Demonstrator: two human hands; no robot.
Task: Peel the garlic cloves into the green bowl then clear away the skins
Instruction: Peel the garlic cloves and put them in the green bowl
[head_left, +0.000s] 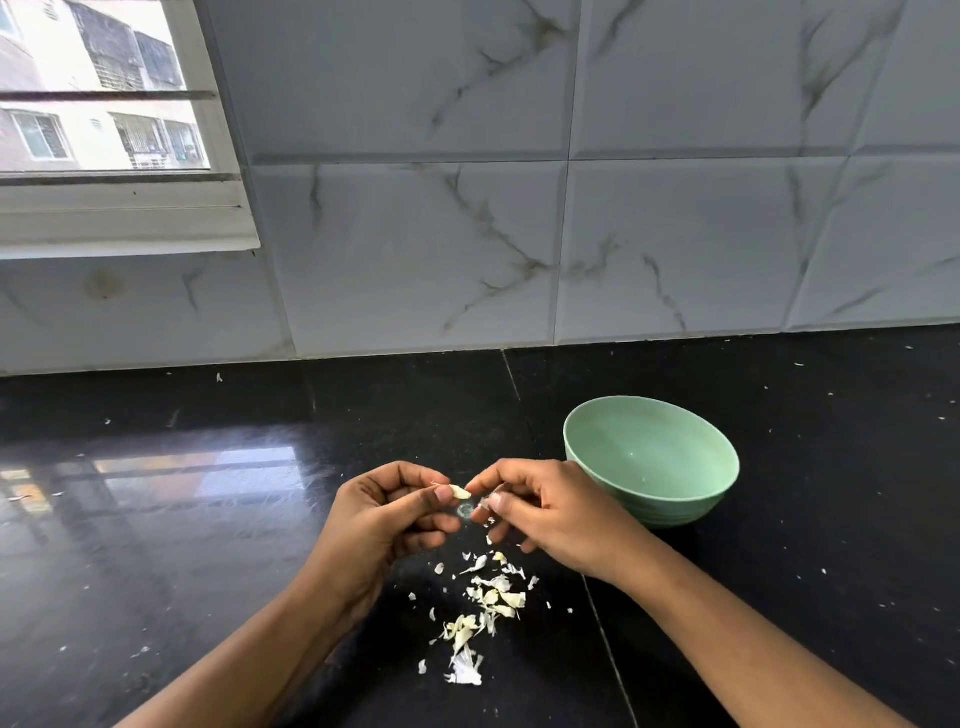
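On the black worktop (208, 545), a garlic clove (460, 491) is being pinched by the left hand (384, 519) and its tip nipped by the right hand (545, 512) above the shed skins (483, 608), so peeling is judged underway, with a stripping pull and a drop into the green bowl (649, 457), just right of the hands, being called for.

Most of garlic clove (461, 491) behind fingers (443, 494)

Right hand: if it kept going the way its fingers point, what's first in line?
The clove that the left hand pinches. The right hand points left, and its fingertips seem to pinch the clove's near tip; the left fingers come just behind. Depth is unclear from one view.
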